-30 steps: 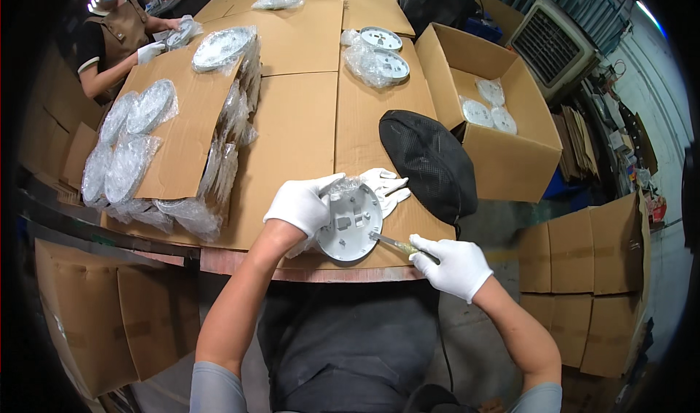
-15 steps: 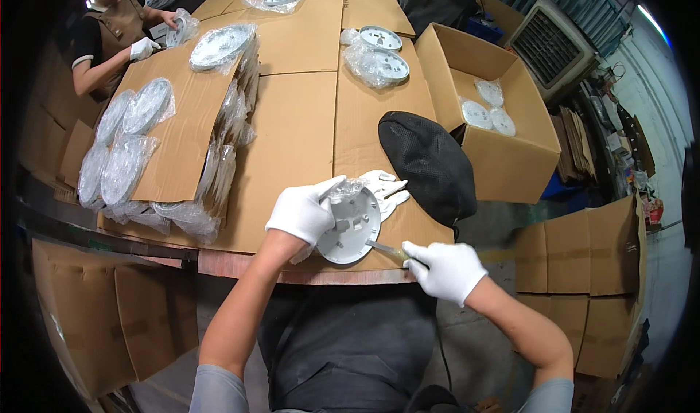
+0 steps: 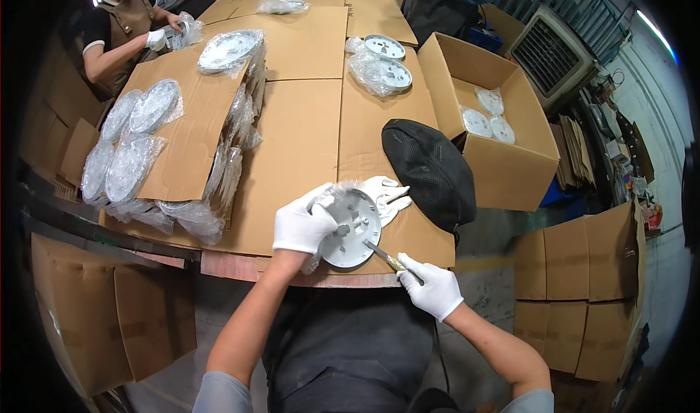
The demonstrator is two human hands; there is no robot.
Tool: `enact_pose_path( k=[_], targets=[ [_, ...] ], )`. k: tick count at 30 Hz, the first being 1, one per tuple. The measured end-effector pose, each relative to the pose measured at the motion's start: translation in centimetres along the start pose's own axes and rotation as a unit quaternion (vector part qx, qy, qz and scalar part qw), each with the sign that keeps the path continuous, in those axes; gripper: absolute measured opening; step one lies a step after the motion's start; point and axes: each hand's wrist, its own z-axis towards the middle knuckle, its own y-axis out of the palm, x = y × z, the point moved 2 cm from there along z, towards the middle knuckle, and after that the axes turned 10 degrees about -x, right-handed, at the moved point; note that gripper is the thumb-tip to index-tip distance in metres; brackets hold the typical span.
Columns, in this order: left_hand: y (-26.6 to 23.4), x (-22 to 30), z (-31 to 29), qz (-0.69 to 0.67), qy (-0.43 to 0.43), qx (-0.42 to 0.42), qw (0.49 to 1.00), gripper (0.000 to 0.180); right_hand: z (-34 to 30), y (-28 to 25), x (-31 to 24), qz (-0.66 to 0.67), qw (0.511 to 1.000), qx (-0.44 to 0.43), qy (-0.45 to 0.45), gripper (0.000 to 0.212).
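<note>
My gloved left hand [image 3: 304,222] grips the upper left rim of a round grey-white disc-shaped part [image 3: 351,247], with crumpled clear plastic bunched around the fingers. The part is tilted over the near table edge, its inner side with small bosses and cutouts facing me. In my gloved right hand [image 3: 432,287] is a slim hand tool [image 3: 386,257] with a narrow metal blade and a yellowish handle; whether it is a file or a knife I cannot tell. The blade's tip meets the part's lower right inner face. Just behind the part lies a spare white glove [image 3: 388,199].
Beside the glove sits a black mesh cap-like thing [image 3: 428,171]. An open carton [image 3: 510,169] at right holds 3 discs. Bagged discs [image 3: 138,166] lie on stacked cardboard [image 3: 191,136] at left. Two discs [image 3: 386,75] rest farther back. A co-worker's gloved hand [image 3: 156,40] handles another bagged part.
My right hand has moved left and slightly down, and the tool now slants more steeply against the part. At the far right of the table a blue sleeve shows more.
</note>
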Motion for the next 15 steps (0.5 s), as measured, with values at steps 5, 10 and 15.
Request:
enact_pose_path(
  k=[5, 10, 15],
  targets=[
    [1.7, -2.2, -3.6, -0.275, 0.002, 0.157, 0.949, 0.046, -0.7, 2.3, 1.4, 0.065, 0.993, 0.093, -0.019, 0.031],
    [4.7, -0.1, -9.2, -0.024, 0.034, 0.185, 0.982, 0.055, -0.7, 2.9, 0.6, 0.097, 0.989, 0.113, -0.024, 0.031],
    [2.0, 0.9, -6.8, 0.074, 0.014, 0.11, 0.991, 0.06, -2.0, 1.6, -0.3, 0.107, 0.986, 0.122, -0.034, 0.041]
  ],
)
